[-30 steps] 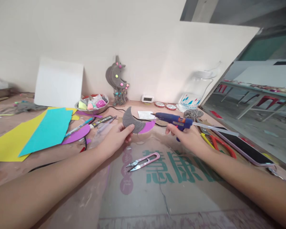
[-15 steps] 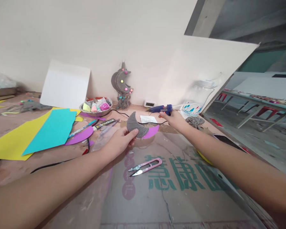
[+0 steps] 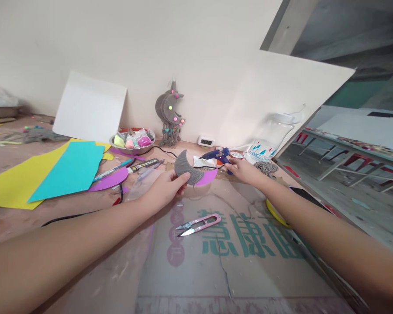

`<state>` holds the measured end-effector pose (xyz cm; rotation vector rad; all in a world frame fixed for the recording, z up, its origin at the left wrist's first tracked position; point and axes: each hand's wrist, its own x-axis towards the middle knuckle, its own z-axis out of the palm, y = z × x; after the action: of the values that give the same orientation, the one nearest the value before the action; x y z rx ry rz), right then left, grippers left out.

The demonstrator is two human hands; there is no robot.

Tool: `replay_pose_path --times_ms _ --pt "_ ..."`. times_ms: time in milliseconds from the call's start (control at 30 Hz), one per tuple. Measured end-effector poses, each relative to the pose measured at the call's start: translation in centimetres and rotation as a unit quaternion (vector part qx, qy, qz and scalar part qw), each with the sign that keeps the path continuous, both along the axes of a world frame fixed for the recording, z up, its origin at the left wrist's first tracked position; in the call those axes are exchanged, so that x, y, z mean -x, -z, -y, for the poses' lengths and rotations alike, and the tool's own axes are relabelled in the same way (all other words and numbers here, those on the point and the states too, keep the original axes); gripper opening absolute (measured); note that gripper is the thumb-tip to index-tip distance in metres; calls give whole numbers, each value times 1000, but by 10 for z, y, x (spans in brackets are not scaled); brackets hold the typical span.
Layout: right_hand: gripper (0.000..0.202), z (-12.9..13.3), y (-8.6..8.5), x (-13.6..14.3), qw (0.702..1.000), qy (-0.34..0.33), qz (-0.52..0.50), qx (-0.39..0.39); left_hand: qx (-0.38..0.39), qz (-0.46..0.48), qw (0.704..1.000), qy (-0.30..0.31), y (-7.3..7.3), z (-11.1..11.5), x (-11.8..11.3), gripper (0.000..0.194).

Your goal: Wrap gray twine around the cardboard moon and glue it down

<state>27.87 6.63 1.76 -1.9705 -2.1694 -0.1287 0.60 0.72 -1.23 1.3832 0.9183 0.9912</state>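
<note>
My left hand (image 3: 168, 188) pinches a crescent (image 3: 187, 169) between thumb and fingers, just above the plastic-covered tabletop. Grey yarn is wrapped around most of it; its right-hand end is bare purple (image 3: 208, 177). To the right, my right hand (image 3: 244, 170) is closed round the handle of a blue hot glue gun (image 3: 215, 155), whose nozzle points left. Part of the handle is hidden by the fingers. Pink thread snips (image 3: 199, 224) lie on the clear plastic sheet (image 3: 183, 283) in front of both hands.
Yellow (image 3: 16, 189) and turquoise sheets (image 3: 68, 170) lie left, beside pens and a bowl (image 3: 132, 150) of bright clay packs. A decorated grey moon hanging (image 3: 170, 111) is on the wall. A small clock (image 3: 205, 141), plastic jar (image 3: 270, 137) and grey yarn (image 3: 265, 168) stand or lie rearward.
My right hand has brought the glue gun slightly nearer and lower, closer to the crescent. My left hand keeps the crescent in nearly the same place. The camera view has shifted slightly.
</note>
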Motion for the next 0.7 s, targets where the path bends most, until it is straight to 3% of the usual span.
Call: replay_pose_path --times_ms 67,133,233,300,400,500,633,700 --pt "37 16 -7 -3 999 -24 25 -17 -4 11 1000 3 2 -1 0 35" --pt "36 34 -14 0 991 -100 61 -59 -12 21 1000 2 4 -2 0 34" --pt "36 61 -17 18 991 -129 -29 -31 -14 33 999 -7 5 -1 1 34" --pt "37 76 -10 36 986 -141 -84 6 -5 36 999 -15 4 -1 1 35" --pt "46 90 8 62 967 -212 -138 29 -6 33 999 -25 4 -2 1 36" --pt "30 97 22 77 948 -257 -186 34 -14 -1 1000 -26 5 -4 2 37" --pt "19 104 22 78 942 -247 -225 40 -46 -67 996 -30 5 -4 4 38" --pt "18 107 20 77 944 -226 -240 38 -61 -64 996 -29 3 -2 4 28"
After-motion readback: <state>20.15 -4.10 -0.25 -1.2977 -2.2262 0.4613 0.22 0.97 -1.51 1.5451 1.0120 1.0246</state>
